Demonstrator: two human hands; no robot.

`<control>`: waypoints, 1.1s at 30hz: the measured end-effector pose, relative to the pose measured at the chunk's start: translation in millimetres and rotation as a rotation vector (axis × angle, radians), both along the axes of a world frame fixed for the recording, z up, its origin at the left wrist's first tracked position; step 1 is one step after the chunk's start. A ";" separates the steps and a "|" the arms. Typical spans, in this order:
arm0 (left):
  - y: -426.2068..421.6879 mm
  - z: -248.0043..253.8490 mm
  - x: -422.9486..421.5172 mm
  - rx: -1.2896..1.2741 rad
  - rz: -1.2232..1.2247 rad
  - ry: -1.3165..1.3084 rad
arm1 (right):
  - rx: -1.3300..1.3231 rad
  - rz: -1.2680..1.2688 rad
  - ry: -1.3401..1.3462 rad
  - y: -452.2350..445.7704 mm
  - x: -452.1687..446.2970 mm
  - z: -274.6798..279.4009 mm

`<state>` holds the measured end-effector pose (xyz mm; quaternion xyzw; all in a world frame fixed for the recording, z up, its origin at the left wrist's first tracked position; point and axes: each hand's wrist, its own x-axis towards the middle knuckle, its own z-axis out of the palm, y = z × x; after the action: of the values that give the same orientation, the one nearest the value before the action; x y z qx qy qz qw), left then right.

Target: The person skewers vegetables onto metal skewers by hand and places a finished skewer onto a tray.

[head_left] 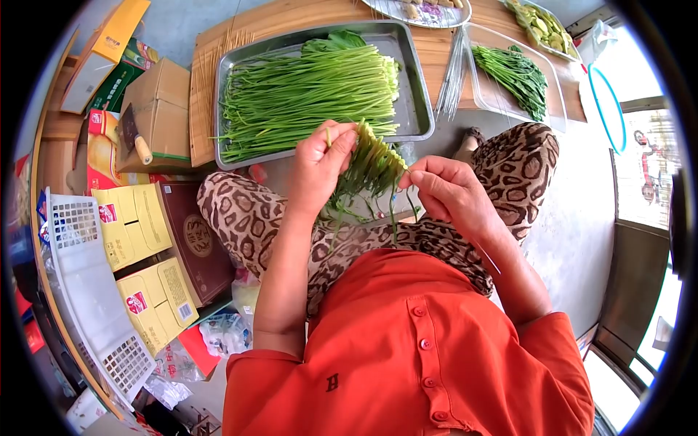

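A row of green chives (367, 163) hangs bunched between my hands above my lap, pale cut ends along its upper edge and leaves drooping below. My left hand (323, 156) is closed, pinching the row's left end between thumb and fingers. At the right end, my right hand (447, 189) pinches the chives with thumb and forefinger. A thin line like a skewer (488, 256) shows along my right wrist; its course through the chives is hidden. Just beyond my hands, a metal tray (413, 80) holds a thick layer of long chives (305, 98).
Metal skewers (452, 76) lie beside a clear tub (556, 94) of leafy greens on the wooden table (254, 22). Bamboo sticks (211, 62) lie left of the tray. A knife (134, 134) rests by a cardboard box (156, 109). A white plastic basket (94, 269) stands left.
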<state>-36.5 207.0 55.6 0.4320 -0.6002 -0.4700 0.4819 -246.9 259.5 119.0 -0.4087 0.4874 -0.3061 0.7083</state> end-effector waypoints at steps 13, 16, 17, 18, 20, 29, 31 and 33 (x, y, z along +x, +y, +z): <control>-1.8 7.0 10.8 0.205 0.000 0.139 | 0.014 -0.047 -0.020 1.5 -7.7 -12.8; -2.9 3.2 5.9 0.253 -0.001 0.344 | 0.008 -0.045 -0.021 1.8 -7.2 -12.3; -5.7 5.1 4.5 0.245 -0.020 0.418 | 0.007 -0.046 -0.028 1.8 -7.1 -11.8; -7.0 0.2 5.4 0.245 -0.019 0.418 | 0.005 -0.046 -0.036 1.8 -7.0 -11.3; -7.5 -12.3 8.2 0.390 0.035 0.389 | 0.009 -0.038 -0.034 2.5 -7.8 -10.7; -9.2 -10.5 3.9 0.293 0.010 0.340 | 0.018 -0.028 -0.038 1.4 -7.2 -10.3; -9.8 -18.6 6.2 0.332 0.051 0.394 | 0.022 -0.026 -0.039 1.3 -7.9 -10.7; -10.7 -12.0 8.8 0.344 0.037 0.367 | 0.023 -0.025 -0.061 1.5 -8.6 -11.8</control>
<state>-27.8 196.3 43.5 0.4262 -0.4059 -0.6268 0.5106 -255.5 261.1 107.1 -0.3849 0.4744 -0.3216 0.7234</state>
